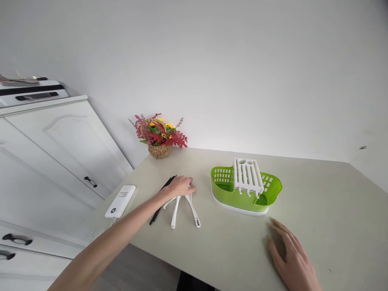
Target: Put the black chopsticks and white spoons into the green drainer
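Note:
My left hand (181, 186) reaches across the table and rests palm down on the upper ends of white plastic utensils (176, 210) that fan out toward me. Black chopsticks (162, 200) lie just to their left, partly under my wrist. The fingers curl over the utensil heads, which are hidden. My right hand (292, 258) lies flat on the table at the lower right, fingers spread and holding nothing. Between the hands stands a green cutlery drainer (221, 192) on a white base, with a white slotted insert (247, 176) across its middle.
A white power bank (121, 201) with a cable lies near the table's left edge. A wicker basket of artificial flowers (159, 139) stands at the back by the wall. White cabinets (60, 161) with dark handles stand to the left. The table (333, 202) stretches right.

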A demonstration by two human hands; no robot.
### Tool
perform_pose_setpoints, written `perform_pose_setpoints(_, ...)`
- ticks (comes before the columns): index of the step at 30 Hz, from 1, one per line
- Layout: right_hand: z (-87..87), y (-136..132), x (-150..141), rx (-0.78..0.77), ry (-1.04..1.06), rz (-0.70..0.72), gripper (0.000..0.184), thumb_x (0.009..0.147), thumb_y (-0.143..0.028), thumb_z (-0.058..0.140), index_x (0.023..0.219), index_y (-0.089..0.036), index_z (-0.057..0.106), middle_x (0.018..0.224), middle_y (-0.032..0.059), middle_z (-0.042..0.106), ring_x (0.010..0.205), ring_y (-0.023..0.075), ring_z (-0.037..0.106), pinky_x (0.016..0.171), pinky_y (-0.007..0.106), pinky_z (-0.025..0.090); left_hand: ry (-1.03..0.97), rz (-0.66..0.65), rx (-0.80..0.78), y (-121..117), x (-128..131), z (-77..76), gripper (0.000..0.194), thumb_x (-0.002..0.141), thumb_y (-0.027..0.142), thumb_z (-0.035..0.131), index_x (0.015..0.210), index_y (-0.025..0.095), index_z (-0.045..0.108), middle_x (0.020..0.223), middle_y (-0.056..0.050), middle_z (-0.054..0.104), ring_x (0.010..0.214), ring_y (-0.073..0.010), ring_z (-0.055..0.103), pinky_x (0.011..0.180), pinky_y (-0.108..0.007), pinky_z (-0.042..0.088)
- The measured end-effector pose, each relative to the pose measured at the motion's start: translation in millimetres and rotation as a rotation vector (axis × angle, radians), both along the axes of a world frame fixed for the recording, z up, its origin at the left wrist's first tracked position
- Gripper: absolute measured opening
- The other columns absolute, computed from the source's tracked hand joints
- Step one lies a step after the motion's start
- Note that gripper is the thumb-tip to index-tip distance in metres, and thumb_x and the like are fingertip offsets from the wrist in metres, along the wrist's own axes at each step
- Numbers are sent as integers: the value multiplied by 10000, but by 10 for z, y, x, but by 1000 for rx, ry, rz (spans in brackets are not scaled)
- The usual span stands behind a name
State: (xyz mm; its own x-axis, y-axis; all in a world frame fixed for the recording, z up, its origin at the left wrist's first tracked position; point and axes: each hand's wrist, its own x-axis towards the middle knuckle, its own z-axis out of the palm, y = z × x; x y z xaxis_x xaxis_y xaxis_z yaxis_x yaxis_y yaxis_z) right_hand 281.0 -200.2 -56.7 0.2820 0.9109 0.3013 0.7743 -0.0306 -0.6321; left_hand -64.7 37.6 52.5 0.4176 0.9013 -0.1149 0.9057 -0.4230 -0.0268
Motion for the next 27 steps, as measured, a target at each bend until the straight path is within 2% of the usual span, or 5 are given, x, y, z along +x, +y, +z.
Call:
perform_pose_setpoints(11, 25, -15, 22, 28, -5, 22, 398, 977, -475, 414, 1242, -237, 592, 1456, 87, 587, 1347, 293, 539, 1080, 516, 473, 27, 87, 158, -246, 224, -49, 519, 956, 570, 483, 1244, 152, 590, 1084, -183, 725, 946, -353, 725, 804, -401, 491)
perform_pose_setpoints(14, 25, -22, 33, 33, -8, 32, 392, 980, -458, 415, 1242, -226, 592, 1452, 96, 589, 1352, 291, 532, 1096, 515, 459, 19, 97, 172, -230, 215, 100, 554, 967, 616, 467, 1256, 159, 587, 1128, -179, 708, 955, -339, 719, 822, -399, 489)
perform_pose_setpoints(18, 16, -34, 47, 14, -14, 40, 389, 984, -441, 415, 1260, -219, 576, 1461, 96, 581, 1354, 288, 526, 1101, 510, 452, -139, 64, 314, -169, 308, 539, 473, 1014, 558, 440, 1152, 152, 640, 1128, -167, 697, 1021, -307, 688, 890, -397, 485)
perform_pose_setpoints(22, 12, -38, 55, 6, -11, 50, 386, 990, -434, 413, 1272, -220, 568, 1469, 91, 575, 1365, 280, 515, 1119, 503, 436, -469, -144, 470, -368, 812, 919, 287, 1048, 354, 416, 1085, 178, 640, 1108, -112, 700, 1057, -233, 654, 974, -371, 481)
perform_pose_setpoints(27, 9, -32, 55, 38, 0, 61, 370, 992, -420, 419, 1258, -212, 569, 1459, 99, 581, 1361, 276, 520, 1129, 492, 428, -557, -388, 501, -977, 1662, 795, 485, 1030, 508, 433, 1391, 193, 514, 1425, -156, 581, 1363, -305, 503, 1144, -497, 405)
